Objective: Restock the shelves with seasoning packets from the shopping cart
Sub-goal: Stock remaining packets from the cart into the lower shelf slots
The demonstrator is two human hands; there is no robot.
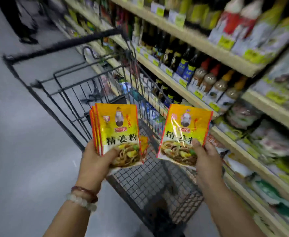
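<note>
You are between cart and shelf. Your left hand (pixel 95 161) grips a small stack of seasoning packets (pixel 118 132) above the shopping cart (pixel 140 182), and your right hand (pixel 207 158) pinches a single packet (pixel 184 132) beside the stack, on the cart's shelf side. Next, I judge, you must find the matching slot on the shelves (pixel 179 82) and stand them in. Inside the cart, one more yellow packet (pixel 144 142) peeks out behind the stack; the rest is blurred.

Bare forearms; left wrist (pixel 83 196) wears red and pale bead bracelets.
</note>
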